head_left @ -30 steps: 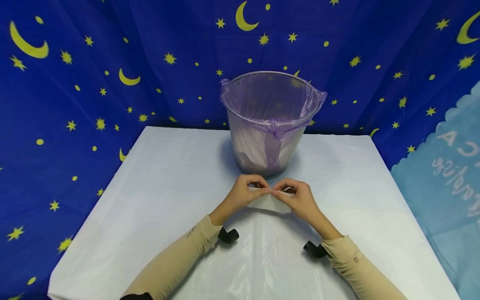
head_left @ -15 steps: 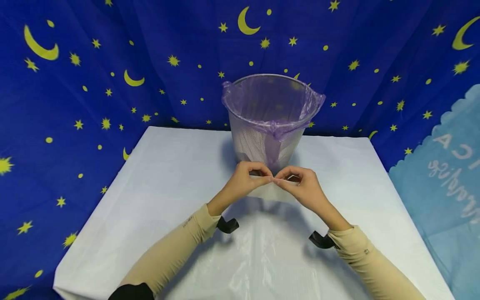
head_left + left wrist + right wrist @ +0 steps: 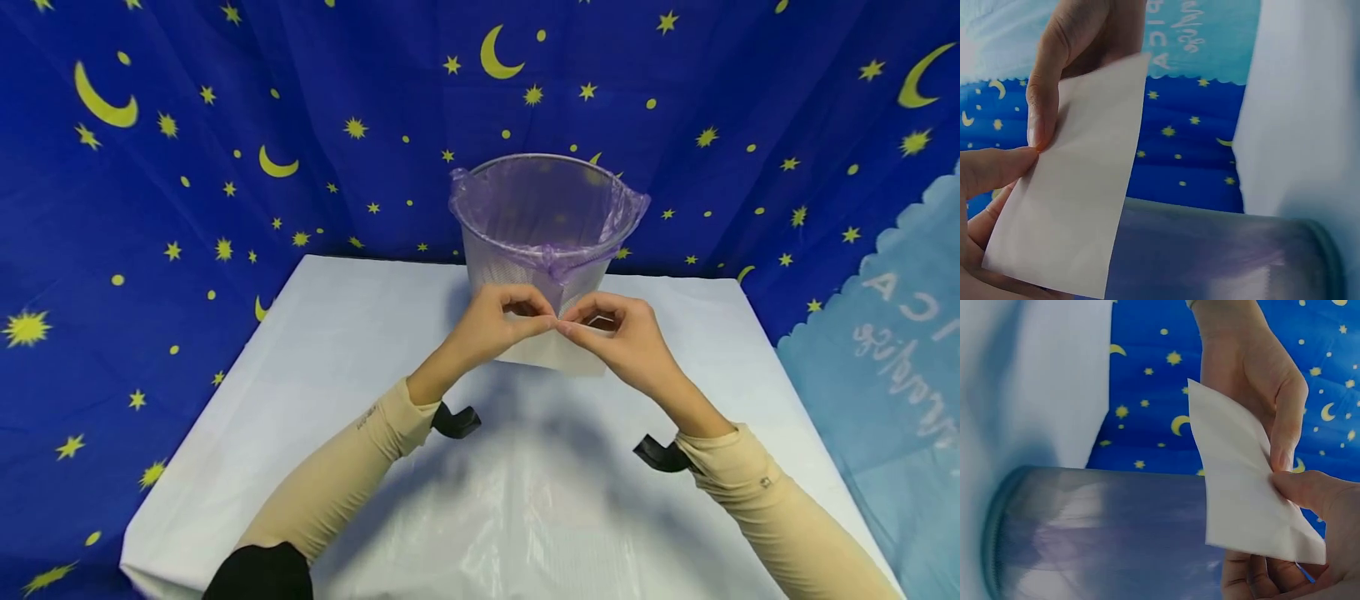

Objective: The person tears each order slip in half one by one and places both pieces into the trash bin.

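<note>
Between both hands hangs a small rectangular piece of white paper (image 3: pixel 1079 181), pinched at the middle of its upper edge. My left hand (image 3: pixel 501 323) and right hand (image 3: pixel 626 337) meet there, thumb tips side by side against the index fingers. In the right wrist view the paper (image 3: pixel 1241 481) bends slightly around the pinched spot. Just behind the hands stands a mesh waste bin (image 3: pixel 491 265), lined with a thin purple plastic bag (image 3: pixel 555 260) folded over its rim. The hands overlap the bin's lower front in the head view.
A white cloth (image 3: pixel 360 308) covers the table, with clear plastic sheeting (image 3: pixel 517 533) over its front middle. A blue moon-and-star curtain (image 3: pixel 375 100) hangs behind, and a light blue cloth with lettering (image 3: pixel 900 350) is at the right.
Both hands have risen from close over the table, carrying the paper upward and toward the bin. Their pinch at the paper's edge stays the same, while the bin stays in place.
</note>
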`<move>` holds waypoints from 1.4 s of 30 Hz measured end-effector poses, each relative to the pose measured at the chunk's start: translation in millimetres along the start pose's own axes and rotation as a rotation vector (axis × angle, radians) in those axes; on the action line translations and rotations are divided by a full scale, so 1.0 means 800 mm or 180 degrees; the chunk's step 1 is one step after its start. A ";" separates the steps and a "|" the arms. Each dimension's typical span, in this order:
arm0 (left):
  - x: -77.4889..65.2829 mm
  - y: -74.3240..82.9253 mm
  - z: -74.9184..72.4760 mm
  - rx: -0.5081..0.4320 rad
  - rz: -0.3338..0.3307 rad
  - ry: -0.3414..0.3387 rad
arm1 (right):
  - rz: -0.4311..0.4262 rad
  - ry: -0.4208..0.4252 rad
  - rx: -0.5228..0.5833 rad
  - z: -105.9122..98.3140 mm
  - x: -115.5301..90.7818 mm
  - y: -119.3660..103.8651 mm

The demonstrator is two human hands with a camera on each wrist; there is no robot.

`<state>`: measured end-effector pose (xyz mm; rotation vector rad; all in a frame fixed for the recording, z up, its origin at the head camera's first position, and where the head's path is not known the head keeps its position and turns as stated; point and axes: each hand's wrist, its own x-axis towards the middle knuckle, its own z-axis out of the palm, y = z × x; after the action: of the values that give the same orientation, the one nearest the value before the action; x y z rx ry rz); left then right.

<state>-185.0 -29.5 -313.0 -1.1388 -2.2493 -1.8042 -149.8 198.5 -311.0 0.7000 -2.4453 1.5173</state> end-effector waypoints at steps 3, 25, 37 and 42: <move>0.010 0.015 -0.006 -0.0015 0.0022 0.0003 | -0.0053 0.0012 -0.0014 -0.009 0.008 -0.014; 0.061 0.074 -0.039 0.0132 0.0341 0.0005 | -0.0345 0.0138 -0.0279 -0.049 0.056 -0.074; 0.089 0.100 -0.057 0.0185 0.0386 0.0000 | -0.0461 0.0179 -0.0296 -0.068 0.081 -0.099; 0.101 0.112 -0.064 0.0249 0.0447 0.0009 | -0.0561 0.0186 -0.0301 -0.075 0.094 -0.110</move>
<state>-214.3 -28.0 -185.5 -1.2445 -2.1575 -1.6502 -178.7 197.0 -184.3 0.8167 -2.3269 1.3291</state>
